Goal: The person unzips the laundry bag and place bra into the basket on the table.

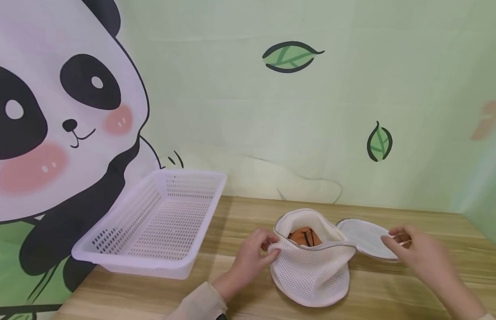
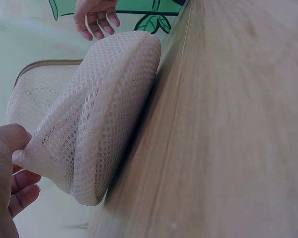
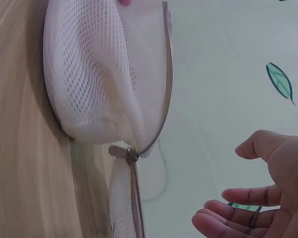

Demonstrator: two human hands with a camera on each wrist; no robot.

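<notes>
A white mesh laundry bag stands on the table, its round zippered lid folded out to the right. Something orange with black lines lies inside; its kind is unclear. My left hand pinches the bag's rim on the left side, thumb outside, as the left wrist view also shows. My right hand hovers by the lid's right edge. Its fingers are relaxed and hold nothing in the right wrist view. The zipper slider hangs where lid and bag meet.
A white perforated plastic basket stands to the left on the wooden table; only its slotted floor shows inside. Behind the table hangs a pale green backdrop with a printed panda and leaves.
</notes>
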